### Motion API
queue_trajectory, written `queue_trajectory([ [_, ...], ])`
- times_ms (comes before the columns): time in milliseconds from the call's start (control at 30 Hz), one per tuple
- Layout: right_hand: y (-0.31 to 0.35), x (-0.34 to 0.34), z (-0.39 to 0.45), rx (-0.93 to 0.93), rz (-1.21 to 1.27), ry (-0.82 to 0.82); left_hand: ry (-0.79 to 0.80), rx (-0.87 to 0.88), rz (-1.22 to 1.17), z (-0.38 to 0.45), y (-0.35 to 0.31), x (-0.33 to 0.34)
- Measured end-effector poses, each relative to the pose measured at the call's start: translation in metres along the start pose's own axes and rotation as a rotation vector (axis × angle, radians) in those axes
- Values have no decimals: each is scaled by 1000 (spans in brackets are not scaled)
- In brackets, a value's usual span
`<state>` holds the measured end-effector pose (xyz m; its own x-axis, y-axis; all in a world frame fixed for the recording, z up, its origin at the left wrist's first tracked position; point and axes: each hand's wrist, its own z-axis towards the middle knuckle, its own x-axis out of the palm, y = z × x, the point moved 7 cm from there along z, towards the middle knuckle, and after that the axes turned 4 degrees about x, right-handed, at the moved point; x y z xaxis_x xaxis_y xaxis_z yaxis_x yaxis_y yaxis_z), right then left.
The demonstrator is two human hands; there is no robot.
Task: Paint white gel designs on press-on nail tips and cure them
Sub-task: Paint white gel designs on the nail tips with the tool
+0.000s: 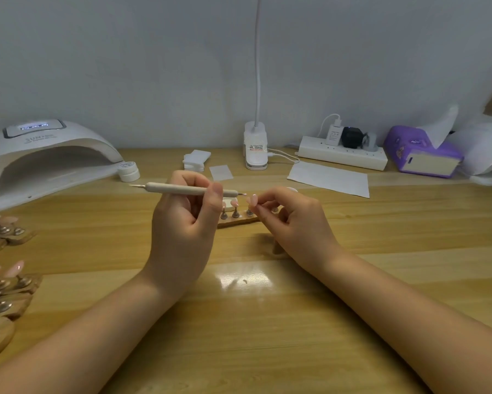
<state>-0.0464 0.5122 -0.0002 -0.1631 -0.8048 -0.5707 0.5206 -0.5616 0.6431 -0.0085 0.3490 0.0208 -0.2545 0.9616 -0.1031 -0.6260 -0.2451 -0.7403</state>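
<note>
Wooden table (381, 251) against pale grey wall (125, 66)

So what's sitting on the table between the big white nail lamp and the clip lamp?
In the head view, a small white gel jar, a stack of white pads and a thin clear square.

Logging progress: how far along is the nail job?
Done: cannot tell; no white design shows on any tip. In hand: left hand holds the brush, its end at a pink tip pinched by the right hand. Left: tips on the stand, then the lamp, nothing visible inside.
</note>
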Motion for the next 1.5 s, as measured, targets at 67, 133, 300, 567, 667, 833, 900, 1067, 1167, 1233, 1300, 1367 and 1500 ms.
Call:
queue_trajectory([
  [67, 1, 2, 0, -15, -12, 14, -5, -9, -31, -3, 3, 1],
  [133, 1, 3, 0, -30, -23, 17, 9, 4, -55, -5, 4, 4],
  [300, 7, 0, -2, -84, -20, -20, 41, 58, -26, -6, 3, 8],
  [567, 11, -2, -3, -137, 7, -48, 46, 218, 125, -6, -5, 10],
  [667, 14, -3, -3, -168, 17, -49, 45, 242, 155, -7, -6, 11],
  [833, 13, -2, -3, -175, 27, -42, 35, 233, 142, -7, -4, 11],
  [900, 13, -2, -3, -178, 28, -41, 35, 229, 138, -7, -4, 11],
  [1067, 13, -2, -4, -188, 28, -49, 33, 226, 144, -6, -4, 11],
  [1167, 13, -2, -4, -187, 24, -47, 32, 227, 159, -6, -3, 11],
  [1233, 12, -2, -4, -190, 22, -51, 31, 227, 168, -6, -3, 11],
  [1300, 13, -3, -4, -201, 17, -63, 28, 230, 182, -6, -3, 10],
  [1367, 13, -3, -4, -208, 11, -70, 28, 231, 185, -6, -3, 10],
  [1500, 13, -3, -4, -210, 9, -80, 38, 235, 180, -6, -3, 11],
])
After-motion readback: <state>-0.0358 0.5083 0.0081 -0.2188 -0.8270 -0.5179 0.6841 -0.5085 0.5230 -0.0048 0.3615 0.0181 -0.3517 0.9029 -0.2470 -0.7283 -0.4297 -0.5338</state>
